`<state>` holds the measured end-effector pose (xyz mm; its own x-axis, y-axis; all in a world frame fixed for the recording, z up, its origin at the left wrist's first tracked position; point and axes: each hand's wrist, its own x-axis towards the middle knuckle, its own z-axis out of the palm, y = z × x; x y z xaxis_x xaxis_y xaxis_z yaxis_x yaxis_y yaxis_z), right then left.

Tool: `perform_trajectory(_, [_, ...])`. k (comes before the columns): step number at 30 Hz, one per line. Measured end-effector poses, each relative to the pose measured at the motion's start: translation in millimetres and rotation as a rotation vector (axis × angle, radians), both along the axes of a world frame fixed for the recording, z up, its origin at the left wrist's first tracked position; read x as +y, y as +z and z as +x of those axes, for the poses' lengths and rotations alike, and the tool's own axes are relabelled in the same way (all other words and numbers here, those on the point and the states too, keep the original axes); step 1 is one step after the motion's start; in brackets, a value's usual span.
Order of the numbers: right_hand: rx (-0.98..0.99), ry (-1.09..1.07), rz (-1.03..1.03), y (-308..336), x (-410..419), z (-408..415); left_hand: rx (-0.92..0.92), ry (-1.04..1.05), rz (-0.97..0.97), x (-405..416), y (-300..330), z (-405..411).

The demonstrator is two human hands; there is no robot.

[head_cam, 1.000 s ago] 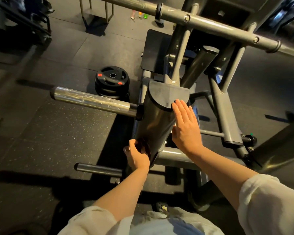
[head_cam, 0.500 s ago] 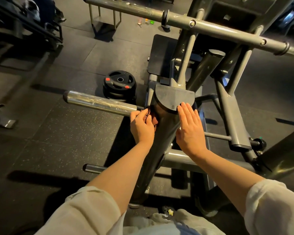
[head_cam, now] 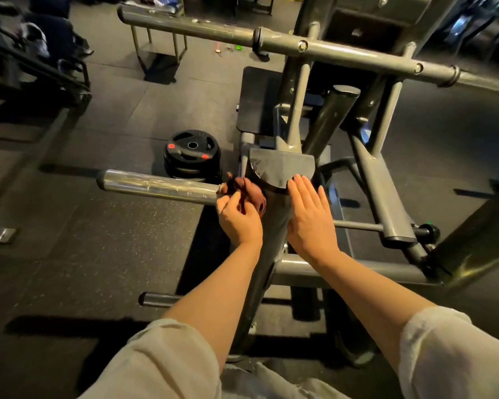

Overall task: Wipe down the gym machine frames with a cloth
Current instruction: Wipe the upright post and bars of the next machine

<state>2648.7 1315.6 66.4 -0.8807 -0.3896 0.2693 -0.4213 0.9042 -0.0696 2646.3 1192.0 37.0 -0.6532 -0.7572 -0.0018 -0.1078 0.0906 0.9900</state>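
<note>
Left hand [head_cam: 239, 218] bunching cloth [head_cam: 247, 191] against upright frame post [head_cam: 268, 249], chrome peg [head_cam: 159, 187] pointing left

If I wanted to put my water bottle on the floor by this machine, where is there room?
The rubber floor is bare left of the machine, between the shiny bar and the short peg lower down. It is crowded near the weight plates and around the frame post, where the left hand and right hand are.
</note>
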Motion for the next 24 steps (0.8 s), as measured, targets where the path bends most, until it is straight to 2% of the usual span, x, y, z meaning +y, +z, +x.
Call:
perform_trajectory(2, [-0.002, 0.006, 0.003, 2, 2, 1, -0.043, -0.001, 0.021, -4, 7, 7])
perform_trajectory(5, [-0.017, 0.022, -0.008, 4, 3, 2, 0.051, 0.047, -0.062, -17, 38, -5])
perform_trajectory(7, [-0.02, 0.032, -0.023, 5, 4, 2, 0.086, -0.025, -0.142, -19, 54, -21])
perform_trajectory(13, [-0.037, 0.065, -0.045, 2, 8, 2, -0.14, -0.039, -0.045, -6, 5, 12])
perform_trajectory(16, [-0.046, 0.074, -0.064, 4, 9, 1, -0.08, 0.045, -0.081, -1, 12, 21])
perform_trajectory(18, [-0.046, 0.079, -0.064, 5, 9, 0, 0.03, 0.124, -0.1, -2, 33, 5])
perform_trajectory(20, [-0.058, 0.087, -0.069, 5, 9, 1, 0.062, 0.073, -0.173, -6, 51, -16])
perform_trajectory(24, [-0.078, 0.104, -0.07, 3, 11, 1, -0.102, -0.099, -0.294, -6, 59, -37])
